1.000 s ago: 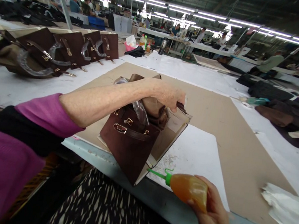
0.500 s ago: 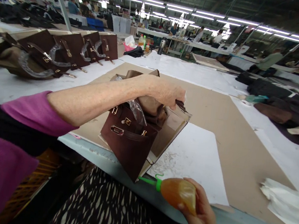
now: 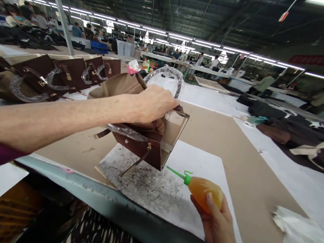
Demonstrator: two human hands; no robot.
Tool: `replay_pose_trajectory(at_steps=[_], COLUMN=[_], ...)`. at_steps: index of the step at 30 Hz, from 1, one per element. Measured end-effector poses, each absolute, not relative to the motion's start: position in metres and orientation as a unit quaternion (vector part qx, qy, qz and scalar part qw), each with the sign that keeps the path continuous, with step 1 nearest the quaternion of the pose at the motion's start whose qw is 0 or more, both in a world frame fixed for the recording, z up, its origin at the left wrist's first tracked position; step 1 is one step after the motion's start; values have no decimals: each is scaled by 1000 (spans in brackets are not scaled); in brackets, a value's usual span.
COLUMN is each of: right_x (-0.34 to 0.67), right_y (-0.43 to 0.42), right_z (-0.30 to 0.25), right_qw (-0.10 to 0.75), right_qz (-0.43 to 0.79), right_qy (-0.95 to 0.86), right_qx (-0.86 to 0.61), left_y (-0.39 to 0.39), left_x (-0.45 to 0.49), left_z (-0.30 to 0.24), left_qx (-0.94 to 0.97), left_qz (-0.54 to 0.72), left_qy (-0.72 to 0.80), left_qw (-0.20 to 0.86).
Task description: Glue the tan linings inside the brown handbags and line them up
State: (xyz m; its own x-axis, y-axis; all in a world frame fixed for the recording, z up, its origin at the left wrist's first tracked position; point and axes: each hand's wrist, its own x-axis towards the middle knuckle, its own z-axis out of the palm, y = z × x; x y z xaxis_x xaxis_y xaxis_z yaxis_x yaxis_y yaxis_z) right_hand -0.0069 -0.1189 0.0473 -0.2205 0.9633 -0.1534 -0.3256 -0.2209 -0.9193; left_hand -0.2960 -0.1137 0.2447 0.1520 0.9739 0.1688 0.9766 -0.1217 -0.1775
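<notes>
My left hand (image 3: pixel 152 103) is closed on the top edge of a dark brown handbag (image 3: pixel 146 147), holding it lifted and tilted above a stained white sheet (image 3: pixel 153 184). The bag's pale inside panel (image 3: pixel 173 129) faces right, and its handle is wrapped in clear plastic (image 3: pixel 168 76). My right hand (image 3: pixel 214 220) grips an orange squeeze bottle (image 3: pixel 203 188) with a green nozzle that points left toward the bag's lower corner, a short gap away.
A brown cardboard mat (image 3: pixel 235 155) covers the table. A row of finished brown handbags (image 3: pixel 57 74) lies at the left. Crumpled white paper (image 3: pixel 299 233) sits at the right edge. Dark fabric piles (image 3: pixel 292 130) lie farther right. People work at distant tables.
My left hand has raised the bag off the table and turned it so its handle points away. The stained sheet beneath now shows. The bottle stays near the bag's lower corner.
</notes>
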Motion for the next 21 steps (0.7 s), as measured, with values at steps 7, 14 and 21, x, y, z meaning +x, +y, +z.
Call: replay_pose_trajectory(at_steps=[7, 14, 21], right_x=[-19, -38, -48], right_y=[-95, -72, -63], right_z=[37, 10, 0], right_qw=[456, 453, 440], right_qz=[643, 598, 568], right_qy=[-469, -522, -564], right_qx=[-399, -407, -407], left_y=[-154, -182, -201], left_x=[-267, -273, -274], left_z=[201, 185, 169], left_qx=[-767, -761, -759], left_qz=[73, 43, -1], left_qy=[-602, -607, -607], left_qw=[211, 224, 236])
